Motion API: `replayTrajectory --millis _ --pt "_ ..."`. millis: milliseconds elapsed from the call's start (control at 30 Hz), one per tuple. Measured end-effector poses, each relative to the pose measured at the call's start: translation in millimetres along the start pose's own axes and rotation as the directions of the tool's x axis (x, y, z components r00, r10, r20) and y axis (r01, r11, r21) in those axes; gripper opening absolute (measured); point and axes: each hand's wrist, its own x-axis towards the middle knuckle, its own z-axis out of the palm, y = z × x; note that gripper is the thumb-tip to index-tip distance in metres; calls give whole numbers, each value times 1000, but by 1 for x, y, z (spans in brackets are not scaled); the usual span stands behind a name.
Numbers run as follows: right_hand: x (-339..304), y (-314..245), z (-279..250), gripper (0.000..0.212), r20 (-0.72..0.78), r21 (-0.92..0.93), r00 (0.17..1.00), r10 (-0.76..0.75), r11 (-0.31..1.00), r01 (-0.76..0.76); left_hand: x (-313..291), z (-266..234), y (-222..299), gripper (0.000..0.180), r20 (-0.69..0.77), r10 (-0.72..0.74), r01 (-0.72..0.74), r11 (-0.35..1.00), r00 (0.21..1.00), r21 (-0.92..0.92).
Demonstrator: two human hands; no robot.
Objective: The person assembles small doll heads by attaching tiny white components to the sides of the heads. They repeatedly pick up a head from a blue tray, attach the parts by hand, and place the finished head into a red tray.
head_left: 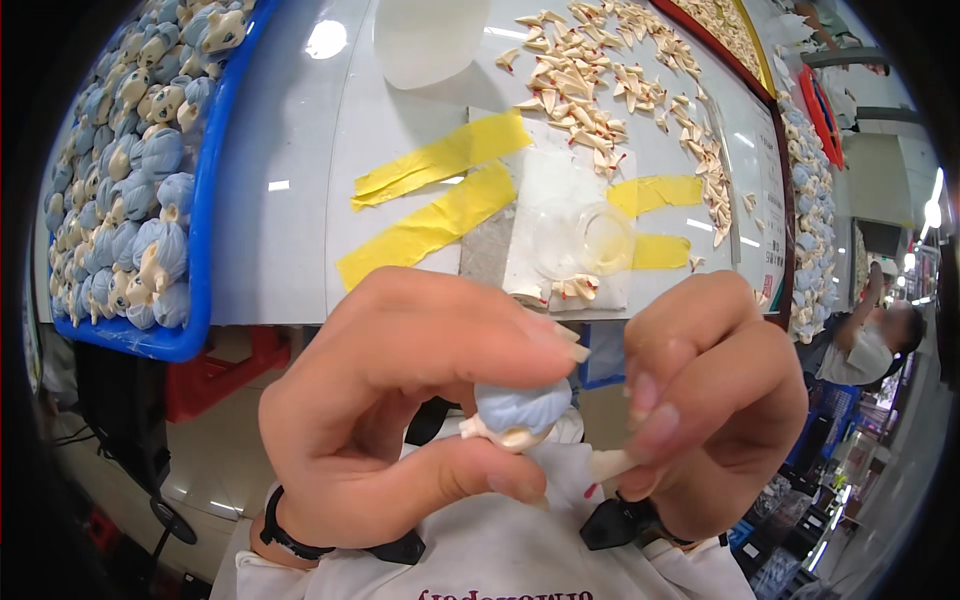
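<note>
Between the thumb and fingers of my left hand (365,390) is a small doll head (522,408) with moulded light-blue hair and a cream underside. My right hand (715,390) pinches a slim cream plastic piece (610,464) with a red tip, which points down and left. The piece is apart from the doll head, just to its right. Beyond my hands, a few similar cream pieces (575,287) lie at the table's near edge, beside clear round plastic dishes (603,240).
A blue tray (205,220) full of blue-haired doll heads stands at left. Many loose red-tipped pieces (580,90) spread across the far table. Yellow tape strips (430,220) cross a grey plate. A translucent white container (430,40) stands behind. More heads (808,220) lie at right, near another person (865,345).
</note>
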Motion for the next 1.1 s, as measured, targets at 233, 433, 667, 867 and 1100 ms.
replayTrajectory --millis 233,433,667,867,1100 --pt "-5 -3 12 23 -32 41 996 80 996 -79 6 -3 1 33 152 219 -257 914 964 315" --pt "-4 -2 14 23 -41 -229 993 -106 969 94 -1 6 16 30 128 236 -268 801 963 536" --pt "-2 2 15 29 -43 -389 961 -274 890 236 -3 13 21 44 119 235 -254 712 965 654" --pt "-3 6 8 24 -59 -366 967 -247 907 210 5 7 13 47 179 187 -258 752 966 606" --pt "-40 14 -62 17 -605 -352 792 -82 920 -174 -5 11 5 59 -64 -11 26 969 998 244"
